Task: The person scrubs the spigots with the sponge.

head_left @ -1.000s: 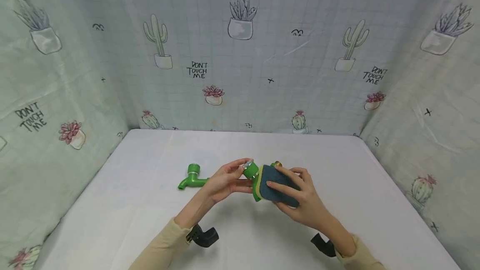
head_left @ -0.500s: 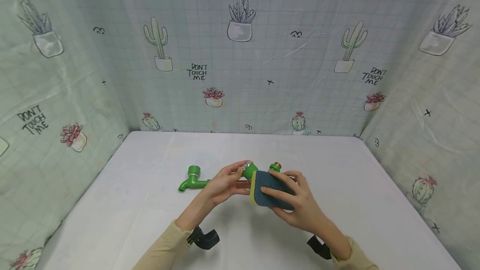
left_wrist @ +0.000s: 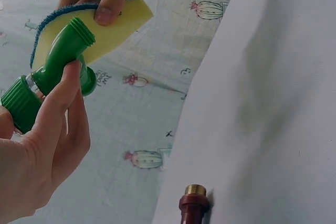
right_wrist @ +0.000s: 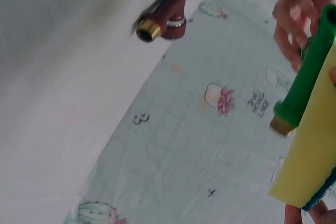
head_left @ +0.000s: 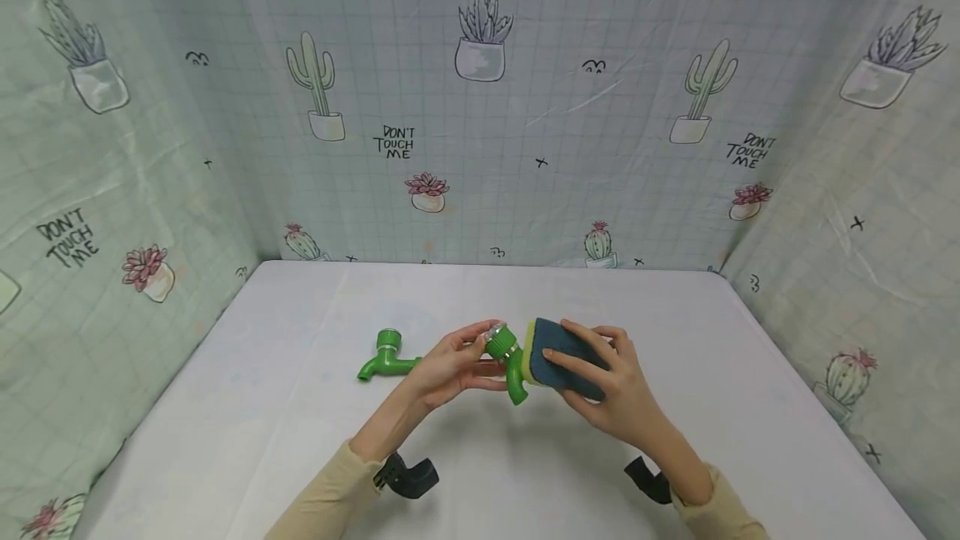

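My left hand (head_left: pixel 450 369) holds a green tap (head_left: pixel 516 373) by its ribbed knob end, up over the table, with its spout hanging down. In my right hand (head_left: pixel 618 394) is a sponge (head_left: pixel 566 358), yellow with a dark blue scouring side. The yellow face lies along the tap's body, as the right wrist view shows with the sponge (right_wrist: pixel 307 145) beside the green tap (right_wrist: pixel 310 72). The tap's brass threaded end shows there too, while the sponge covers it in the head view. My right thumb presses the sponge's yellow side in the left wrist view.
A second green tap (head_left: pixel 387 357) lies on the white table (head_left: pixel 300 440), left of my left hand. A dark red tap (right_wrist: pixel 173 17) with a brass end lies on the table near it. Patterned cloth (head_left: pixel 480 132) walls the table at the back and sides.
The sponge first slid left and down along the held tap, then back right and up, uncovering the spout. My left hand and the tap stay nearly still.
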Motion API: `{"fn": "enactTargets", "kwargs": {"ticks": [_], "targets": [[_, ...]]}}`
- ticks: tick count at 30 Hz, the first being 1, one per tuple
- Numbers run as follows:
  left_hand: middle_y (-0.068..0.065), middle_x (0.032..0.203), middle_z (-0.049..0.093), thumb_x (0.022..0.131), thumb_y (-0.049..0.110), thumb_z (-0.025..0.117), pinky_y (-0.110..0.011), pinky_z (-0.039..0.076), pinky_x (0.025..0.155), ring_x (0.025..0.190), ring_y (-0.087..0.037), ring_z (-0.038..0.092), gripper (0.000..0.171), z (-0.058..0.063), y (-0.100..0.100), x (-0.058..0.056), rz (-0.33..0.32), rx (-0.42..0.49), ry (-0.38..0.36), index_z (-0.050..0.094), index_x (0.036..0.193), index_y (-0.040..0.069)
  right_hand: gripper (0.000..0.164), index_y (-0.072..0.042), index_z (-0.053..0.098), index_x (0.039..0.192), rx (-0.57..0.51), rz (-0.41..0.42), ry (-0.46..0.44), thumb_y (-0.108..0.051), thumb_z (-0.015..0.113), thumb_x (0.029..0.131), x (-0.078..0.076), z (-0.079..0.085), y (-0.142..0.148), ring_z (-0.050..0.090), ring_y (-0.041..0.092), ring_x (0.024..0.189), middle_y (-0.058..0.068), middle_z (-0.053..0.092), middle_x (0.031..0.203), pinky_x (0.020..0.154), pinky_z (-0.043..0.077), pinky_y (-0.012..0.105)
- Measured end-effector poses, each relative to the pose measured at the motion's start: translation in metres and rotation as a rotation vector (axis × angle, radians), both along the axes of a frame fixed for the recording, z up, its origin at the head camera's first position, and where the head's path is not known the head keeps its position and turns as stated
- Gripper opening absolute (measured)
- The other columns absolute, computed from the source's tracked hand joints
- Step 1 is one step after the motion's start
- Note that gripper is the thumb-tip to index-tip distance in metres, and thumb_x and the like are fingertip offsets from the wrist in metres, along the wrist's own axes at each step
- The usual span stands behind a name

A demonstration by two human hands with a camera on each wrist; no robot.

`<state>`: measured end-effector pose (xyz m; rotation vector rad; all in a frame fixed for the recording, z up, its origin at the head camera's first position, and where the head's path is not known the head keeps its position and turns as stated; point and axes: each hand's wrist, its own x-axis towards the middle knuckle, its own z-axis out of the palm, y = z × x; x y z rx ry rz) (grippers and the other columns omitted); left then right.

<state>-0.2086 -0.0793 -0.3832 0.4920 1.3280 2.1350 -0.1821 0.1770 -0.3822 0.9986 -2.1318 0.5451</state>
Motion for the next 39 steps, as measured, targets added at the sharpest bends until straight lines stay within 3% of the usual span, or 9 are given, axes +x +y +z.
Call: {"fn": "enactTargets", "kwargs": {"ticks": [3, 4, 7, 10, 16, 23, 26, 34, 39], "targets": [[0.0, 0.103, 0.058, 0.095, 0.017, 0.037, -0.041, 0.051, 0.079, 0.092, -0.019, 0.063, 0.048, 0.0, -0.001, 0.002, 0.003, 0.016, -0.006, 0.023, 0.138, 0.001, 0.04, -0.024, 0.061, 0.114, -0.049, -0.034, -0.045, -0.048, 0.046, 0.086, -0.004, -0.001, 0.008, 0.037, 0.029, 0.101, 0.013, 0.047, 0.13, 0.075, 0.035, 0.044], [-0.001, 0.103, 0.058, 0.095, 0.016, 0.036, -0.04, 0.051, 0.079, 0.093, -0.02, 0.063, 0.046, 0.0, -0.001, 0.003, 0.003, 0.027, -0.01, 0.025, 0.137, 0.001, 0.038, -0.023, 0.061, 0.114, -0.076, -0.04, -0.078, -0.045, 0.052, 0.084, -0.005, -0.001, 0.01, 0.037, 0.028, 0.102, 0.013, 0.047, 0.13, 0.076, 0.036, 0.044], [-0.003, 0.105, 0.056, 0.096, 0.014, 0.034, -0.037, 0.051, 0.08, 0.094, -0.021, 0.062, 0.039, 0.003, -0.001, 0.005, 0.001, 0.064, -0.022, 0.031, 0.133, 0.004, 0.043, -0.019, 0.059, 0.116, -0.159, -0.055, -0.19, -0.03, 0.07, 0.075, -0.005, -0.004, 0.014, 0.036, 0.024, 0.105, 0.012, 0.044, 0.132, 0.078, 0.039, 0.042], [-0.005, 0.107, 0.055, 0.095, 0.014, 0.035, -0.036, 0.051, 0.081, 0.097, -0.024, 0.061, 0.039, 0.007, -0.001, 0.006, -0.009, 0.117, -0.036, 0.032, 0.134, 0.007, 0.058, -0.016, 0.055, 0.118, -0.225, -0.059, -0.266, -0.008, 0.075, 0.065, -0.004, -0.005, 0.013, 0.036, 0.02, 0.109, 0.011, 0.042, 0.133, 0.079, 0.043, 0.042], [-0.008, 0.109, 0.055, 0.095, 0.013, 0.033, -0.037, 0.05, 0.084, 0.099, -0.026, 0.06, 0.04, 0.013, 0.0, 0.009, -0.041, 0.203, -0.075, 0.032, 0.135, 0.011, 0.063, -0.01, 0.051, 0.119, -0.306, -0.065, -0.262, -0.003, 0.075, 0.062, -0.003, -0.008, 0.005, 0.038, 0.017, 0.114, 0.013, 0.042, 0.131, 0.077, 0.046, 0.04], [-0.008, 0.109, 0.053, 0.096, 0.014, 0.032, -0.034, 0.051, 0.083, 0.097, -0.024, 0.061, 0.043, 0.014, 0.004, 0.012, -0.016, 0.236, -0.121, 0.025, 0.137, 0.006, 0.065, -0.009, 0.052, 0.117, -0.37, -0.071, -0.206, 0.001, 0.076, 0.058, 0.0, -0.01, -0.006, 0.041, 0.025, 0.112, 0.016, 0.042, 0.128, 0.075, 0.048, 0.041], [-0.007, 0.111, 0.052, 0.096, 0.014, 0.032, -0.033, 0.051, 0.083, 0.098, -0.023, 0.061, 0.046, 0.014, 0.005, 0.012, -0.001, 0.233, -0.133, 0.02, 0.139, 0.005, 0.063, -0.009, 0.052, 0.117, -0.389, -0.062, -0.186, -0.001, 0.076, 0.059, 0.003, -0.013, -0.009, 0.043, 0.022, 0.109, 0.017, 0.041, 0.129, 0.073, 0.049, 0.04], [-0.007, 0.115, 0.047, 0.095, 0.014, 0.032, -0.031, 0.051, 0.083, 0.101, -0.023, 0.058, 0.051, 0.008, 0.005, 0.01, 0.032, 0.232, -0.152, 0.011, 0.141, 0.003, 0.052, -0.009, 0.052, 0.117, -0.334, 0.026, -0.179, -0.04, 0.064, 0.077, 0.012, -0.022, -0.018, 0.042, 0.017, 0.109, 0.018, 0.04, 0.129, 0.074, 0.05, 0.033], [-0.008, 0.115, 0.049, 0.095, 0.016, 0.035, -0.033, 0.051, 0.083, 0.102, -0.022, 0.059, 0.054, 0.004, 0.004, 0.01, 0.015, 0.226, -0.157, 0.012, 0.141, 0.002, 0.052, -0.012, 0.053, 0.116, -0.32, -0.009, -0.131, -0.047, 0.057, 0.079, 0.011, -0.019, -0.018, 0.04, 0.02, 0.108, 0.016, 0.041, 0.128, 0.073, 0.047, 0.03]]}}
